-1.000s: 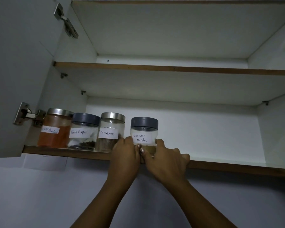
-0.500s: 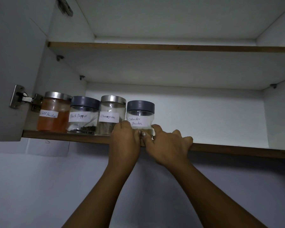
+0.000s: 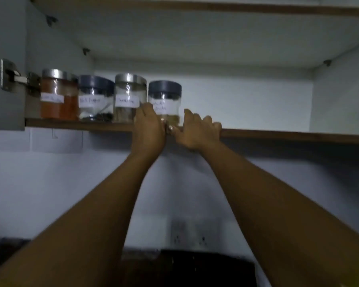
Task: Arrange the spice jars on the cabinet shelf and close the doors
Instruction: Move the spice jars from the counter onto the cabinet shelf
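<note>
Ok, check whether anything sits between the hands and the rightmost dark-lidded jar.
Nothing visible does: the left hand and right hand both hold the rightmost dark-lidded jar on the shelf, beside the silver-lidded jar.

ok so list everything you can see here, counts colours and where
orange jar: 1, silver lid, far left of the lower shelf
second jar: 1, clear, dark lid, beside the orange one
third jar: 1, clear, silver lid, next in the row
fourth jar: 1, clear, dark lid, right end of the row
lower shelf: 1, brown edge, under the jars
upper shelf: 1, brown edge, top of view
door: 1, grey, open at left
hinge: 1, silver, on the door
dark object: 1, black, bottom, too blurred to name
left hand: 1, fingers round the fourth jar's left side
right hand: 1, right of that jar, fingers on the shelf edge, grip unclear
</note>
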A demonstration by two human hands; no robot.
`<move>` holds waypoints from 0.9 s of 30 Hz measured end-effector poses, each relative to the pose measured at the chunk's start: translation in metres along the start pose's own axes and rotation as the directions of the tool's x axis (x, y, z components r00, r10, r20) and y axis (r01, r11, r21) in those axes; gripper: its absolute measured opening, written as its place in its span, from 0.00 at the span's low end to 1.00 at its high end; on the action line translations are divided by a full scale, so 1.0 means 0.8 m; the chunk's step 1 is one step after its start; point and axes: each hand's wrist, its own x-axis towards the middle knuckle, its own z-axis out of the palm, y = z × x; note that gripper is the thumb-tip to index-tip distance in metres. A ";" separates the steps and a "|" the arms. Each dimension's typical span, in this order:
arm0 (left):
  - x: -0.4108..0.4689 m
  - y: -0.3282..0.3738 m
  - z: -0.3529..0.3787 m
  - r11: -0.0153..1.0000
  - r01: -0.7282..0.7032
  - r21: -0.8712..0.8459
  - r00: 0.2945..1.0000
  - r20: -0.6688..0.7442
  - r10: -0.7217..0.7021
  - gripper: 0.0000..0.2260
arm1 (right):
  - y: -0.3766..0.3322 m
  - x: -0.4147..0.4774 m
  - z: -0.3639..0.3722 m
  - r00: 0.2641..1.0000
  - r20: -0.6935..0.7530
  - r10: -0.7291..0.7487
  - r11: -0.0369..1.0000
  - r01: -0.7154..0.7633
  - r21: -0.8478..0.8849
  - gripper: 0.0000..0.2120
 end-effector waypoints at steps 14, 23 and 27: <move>-0.305 0.034 0.040 0.988 -0.032 -0.148 0.757 0.642 0.121 0.32 | 0.118 -0.292 0.082 0.930 0.368 0.015 1.000 -0.021 0.012 0.44; -0.493 0.076 0.109 0.980 0.120 -0.161 0.475 0.876 0.086 0.35 | 0.248 -0.473 0.139 0.754 0.620 0.216 0.975 -0.205 -0.089 0.43; -0.553 0.073 0.135 0.974 0.212 -0.081 0.315 0.949 0.010 0.36 | 0.283 -0.531 0.169 0.685 0.698 0.209 0.972 -0.227 -0.068 0.43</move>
